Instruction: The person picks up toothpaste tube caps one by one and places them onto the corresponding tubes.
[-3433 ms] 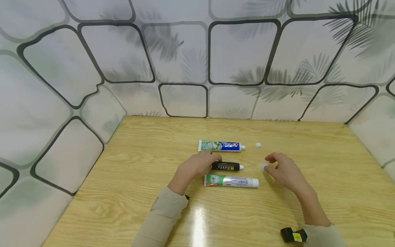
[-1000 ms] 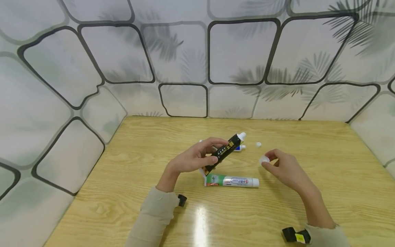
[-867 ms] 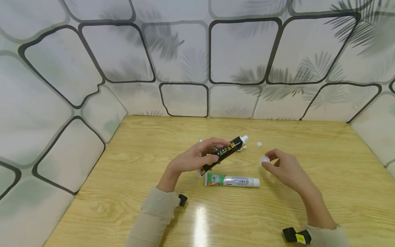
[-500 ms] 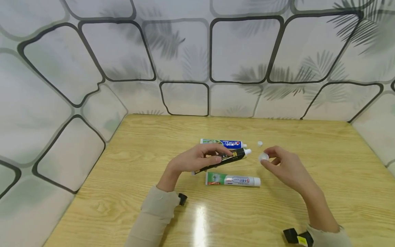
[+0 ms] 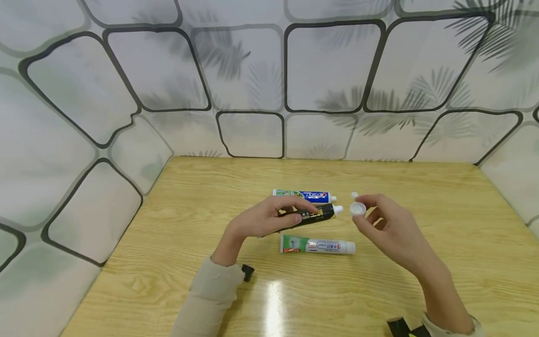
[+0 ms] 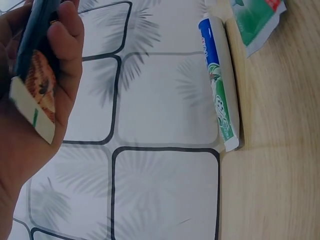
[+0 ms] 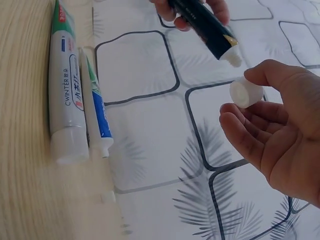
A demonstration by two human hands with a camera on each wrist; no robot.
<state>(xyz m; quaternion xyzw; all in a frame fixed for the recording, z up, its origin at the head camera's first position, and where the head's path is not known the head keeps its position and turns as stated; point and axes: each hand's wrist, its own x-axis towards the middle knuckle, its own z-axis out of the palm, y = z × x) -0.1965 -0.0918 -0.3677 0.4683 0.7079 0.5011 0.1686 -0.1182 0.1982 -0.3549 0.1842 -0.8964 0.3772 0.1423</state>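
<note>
My left hand (image 5: 263, 217) grips a black toothpaste tube (image 5: 322, 213) above the table, its uncapped white nozzle pointing right. The tube's tail end, with an orange-brown picture, shows in the left wrist view. Between thumb and fingers, my right hand (image 5: 389, 227) pinches a white toothpaste cap (image 5: 357, 209). The cap's open side is visible, and a small gap separates it from the nozzle. In the right wrist view the cap (image 7: 246, 93) sits just beyond the black tube's nozzle (image 7: 231, 56).
A blue and green toothpaste tube (image 5: 316, 197) lies uncapped behind the black one. Its likely cap, a small white one (image 5: 354, 194), lies to the right. In front lies a capped green and white toothpaste tube (image 5: 320, 245). Patterned walls border the wooden table (image 5: 168, 281).
The left hand has picked up the black tube from the table, then lowered its nozzle to nearly level. The right hand has raised the cap and turned it towards the nozzle.
</note>
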